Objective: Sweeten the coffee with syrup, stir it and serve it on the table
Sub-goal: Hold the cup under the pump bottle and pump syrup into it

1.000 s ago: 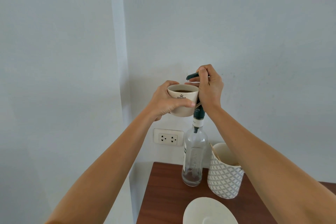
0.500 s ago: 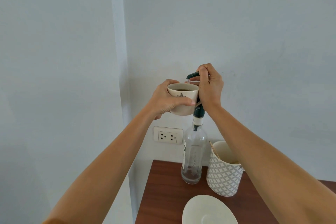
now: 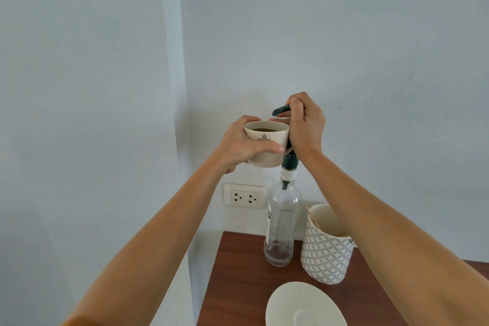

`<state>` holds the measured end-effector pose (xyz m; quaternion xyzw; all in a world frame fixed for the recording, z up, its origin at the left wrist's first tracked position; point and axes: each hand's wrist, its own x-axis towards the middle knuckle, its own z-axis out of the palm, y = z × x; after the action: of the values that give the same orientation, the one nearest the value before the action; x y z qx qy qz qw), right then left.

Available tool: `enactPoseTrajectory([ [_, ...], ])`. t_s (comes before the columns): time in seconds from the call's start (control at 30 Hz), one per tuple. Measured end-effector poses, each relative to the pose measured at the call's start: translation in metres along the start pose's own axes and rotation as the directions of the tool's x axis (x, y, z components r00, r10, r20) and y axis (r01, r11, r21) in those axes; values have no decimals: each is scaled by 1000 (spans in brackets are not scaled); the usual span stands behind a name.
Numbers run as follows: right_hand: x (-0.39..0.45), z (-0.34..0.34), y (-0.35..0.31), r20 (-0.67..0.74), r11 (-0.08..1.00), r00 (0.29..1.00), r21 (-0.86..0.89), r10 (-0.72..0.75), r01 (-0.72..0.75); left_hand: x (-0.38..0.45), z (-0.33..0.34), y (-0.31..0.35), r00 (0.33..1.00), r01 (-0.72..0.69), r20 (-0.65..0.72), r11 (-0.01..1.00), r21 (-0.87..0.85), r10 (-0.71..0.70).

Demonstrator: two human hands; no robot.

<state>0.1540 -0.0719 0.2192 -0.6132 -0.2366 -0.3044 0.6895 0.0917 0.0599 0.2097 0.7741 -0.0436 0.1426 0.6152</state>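
Table [image 3: 238,272] — one cup [image 3: 266,149], one bottle [image 3: 281,225].

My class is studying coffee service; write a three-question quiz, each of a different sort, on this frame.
1. True or false: the cup rests on the saucer.
2. Which hand closes its grip on the syrup bottle's pump? A) left B) right
3. Fill in: the patterned holder stands on the ____.

Key: 1 false, the left hand holds it up by the spout; 2 B, the right hand; 3 table.
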Motion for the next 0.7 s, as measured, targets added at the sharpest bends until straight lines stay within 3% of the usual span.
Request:
enactPoseTrajectory([
  [0.7,4,-8,-10,88,989,992,-124,88,-77,-5,3,7,1000,-26,-15,1000,-4,26],
])
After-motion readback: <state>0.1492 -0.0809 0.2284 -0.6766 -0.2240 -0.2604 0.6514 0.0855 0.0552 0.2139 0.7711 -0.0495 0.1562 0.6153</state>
